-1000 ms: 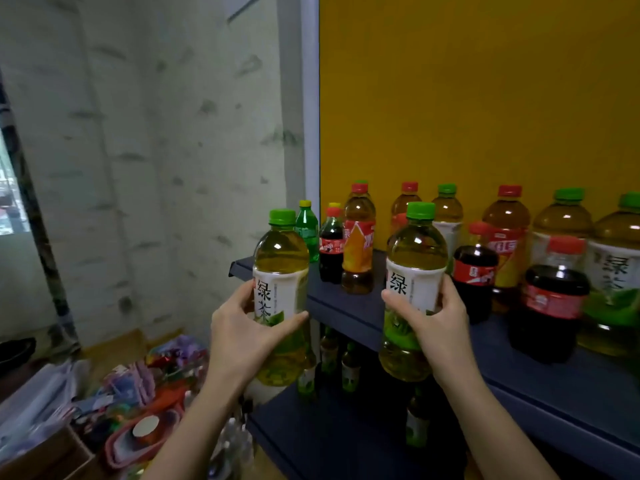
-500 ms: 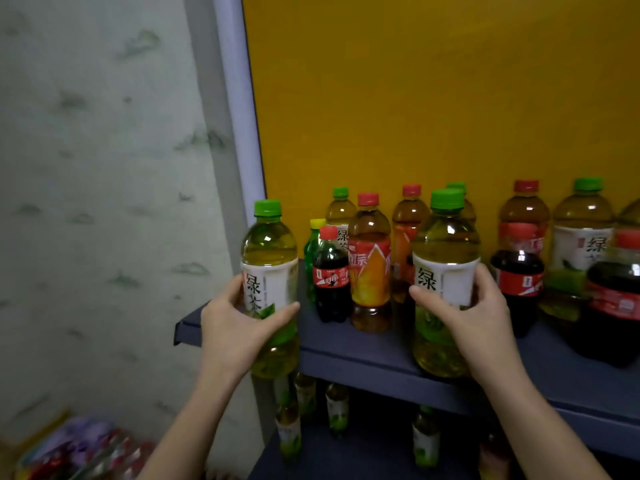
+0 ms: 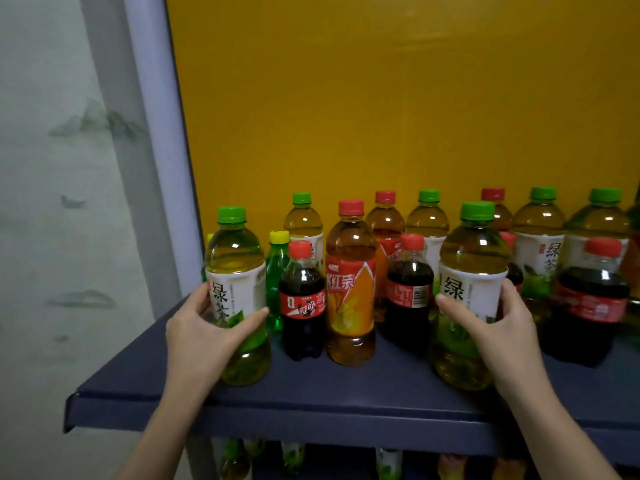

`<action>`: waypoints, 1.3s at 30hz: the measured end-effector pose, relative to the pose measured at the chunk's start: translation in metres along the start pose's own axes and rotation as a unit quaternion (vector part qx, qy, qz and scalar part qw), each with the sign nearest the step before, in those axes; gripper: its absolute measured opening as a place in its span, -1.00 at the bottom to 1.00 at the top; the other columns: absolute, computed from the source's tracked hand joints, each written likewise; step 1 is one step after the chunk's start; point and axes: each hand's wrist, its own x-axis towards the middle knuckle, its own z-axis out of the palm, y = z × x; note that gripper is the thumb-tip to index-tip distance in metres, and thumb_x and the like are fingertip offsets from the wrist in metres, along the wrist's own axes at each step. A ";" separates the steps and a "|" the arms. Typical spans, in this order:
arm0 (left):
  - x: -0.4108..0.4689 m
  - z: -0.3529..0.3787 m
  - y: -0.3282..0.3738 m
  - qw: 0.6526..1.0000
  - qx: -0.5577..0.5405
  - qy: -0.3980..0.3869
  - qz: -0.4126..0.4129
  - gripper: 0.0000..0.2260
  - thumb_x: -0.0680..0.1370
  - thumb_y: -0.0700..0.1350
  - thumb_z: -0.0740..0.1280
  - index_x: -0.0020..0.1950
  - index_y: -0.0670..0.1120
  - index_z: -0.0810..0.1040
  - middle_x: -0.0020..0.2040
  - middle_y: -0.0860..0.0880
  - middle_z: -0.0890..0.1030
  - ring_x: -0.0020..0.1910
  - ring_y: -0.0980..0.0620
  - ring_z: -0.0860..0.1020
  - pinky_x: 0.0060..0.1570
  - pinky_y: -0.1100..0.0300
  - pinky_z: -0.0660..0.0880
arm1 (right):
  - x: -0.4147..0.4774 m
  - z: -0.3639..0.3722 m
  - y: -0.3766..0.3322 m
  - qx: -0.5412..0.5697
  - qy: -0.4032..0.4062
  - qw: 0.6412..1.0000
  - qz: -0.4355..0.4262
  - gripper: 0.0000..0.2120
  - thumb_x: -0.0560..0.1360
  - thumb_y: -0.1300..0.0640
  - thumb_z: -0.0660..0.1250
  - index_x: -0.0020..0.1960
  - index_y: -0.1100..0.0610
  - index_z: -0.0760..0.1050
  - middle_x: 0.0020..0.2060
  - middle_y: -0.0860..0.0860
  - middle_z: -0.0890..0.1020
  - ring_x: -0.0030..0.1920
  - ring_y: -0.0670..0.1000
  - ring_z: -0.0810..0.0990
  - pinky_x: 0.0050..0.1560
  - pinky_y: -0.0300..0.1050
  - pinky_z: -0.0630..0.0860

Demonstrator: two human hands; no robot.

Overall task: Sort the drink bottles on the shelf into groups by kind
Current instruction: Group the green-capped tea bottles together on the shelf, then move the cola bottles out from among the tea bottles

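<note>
The left hand point(image 3: 204, 334) curls round the label band of a green tea bottle point(image 3: 239, 289), thumb across the near face and fingers wrapped behind the left side. That bottle stands upright, long axis vertical, green cap up, printed label facing the camera, at the near left end of the dark blue shelf point(image 3: 346, 393). The right hand point(image 3: 498, 330) grips a second green tea bottle point(image 3: 471, 271) the same way, thumb across the front below the label and fingers round the right side. This one is also upright, cap up, near the front edge and right of centre. Whether either base is touching the shelf or is just above it cannot be told. Between the two held bottles stand a small cola bottle point(image 3: 303, 306), a red tea bottle with an orange label point(image 3: 351, 289) and another small cola point(image 3: 408, 289), all upright with red caps. A green soda bottle with a yellow cap point(image 3: 277, 265) stands just behind the left pair. A third cola point(image 3: 592, 306) stands right of the right hand. Farther back, green-capped and red-capped tea bottles stand mixed in a row point(image 3: 428, 220) against the yellow back panel point(image 3: 381, 98). More bottles point(image 3: 388, 462) show on a lower shelf.
</note>
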 end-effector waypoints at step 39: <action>-0.020 0.070 0.009 0.989 0.049 -0.138 0.012 -0.25 0.47 -0.11 0.40 0.48 -0.24 0.01 0.39 -0.20 0.23 0.40 -0.12 0.24 0.36 0.07 0.25 | -0.004 0.090 0.018 -0.203 0.019 0.977 0.055 -0.19 0.43 0.20 0.41 0.49 0.18 -0.04 0.39 0.15 0.32 0.40 0.11 0.29 0.39 0.02 0.27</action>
